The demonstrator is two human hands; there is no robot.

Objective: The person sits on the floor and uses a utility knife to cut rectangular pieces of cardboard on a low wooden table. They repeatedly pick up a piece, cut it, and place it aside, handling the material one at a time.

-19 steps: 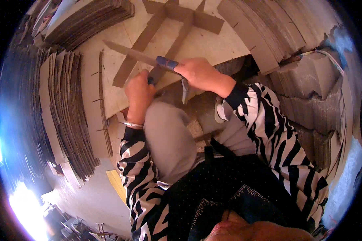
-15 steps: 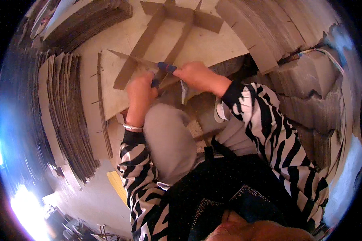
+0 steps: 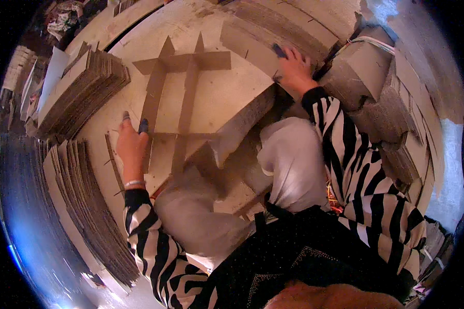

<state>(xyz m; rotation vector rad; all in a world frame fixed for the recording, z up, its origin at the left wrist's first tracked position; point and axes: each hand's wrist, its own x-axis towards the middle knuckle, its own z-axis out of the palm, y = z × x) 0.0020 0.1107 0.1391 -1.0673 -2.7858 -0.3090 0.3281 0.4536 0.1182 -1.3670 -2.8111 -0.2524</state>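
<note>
A cardboard divider grid (image 3: 188, 98) stands on the pale tabletop, two long strips crossed by two shorter ones. My left hand (image 3: 131, 147) is beside its near left corner, fingers stretched and apart, with dark covers on some fingertips. Whether it touches the left strip I cannot tell. Over on the right, my right hand (image 3: 298, 69) rests at the edge of a stack of slotted cardboard strips (image 3: 258, 51). Its index finger and thumb are spread, with dark covers on them, and no strip shows lifted between them.
Slotted cardboard pieces stand in a stack (image 3: 85, 87) at the far left, and a long row of them (image 3: 82, 195) lies nearer on the left. Bundled cardboard (image 3: 366, 77) is piled at the right. My knees (image 3: 294, 159) are below the table's near edge.
Both hands have left the grid's near cross strip. The left moved out to the left, and the right moved right to the strip stack. The view has shifted too.
</note>
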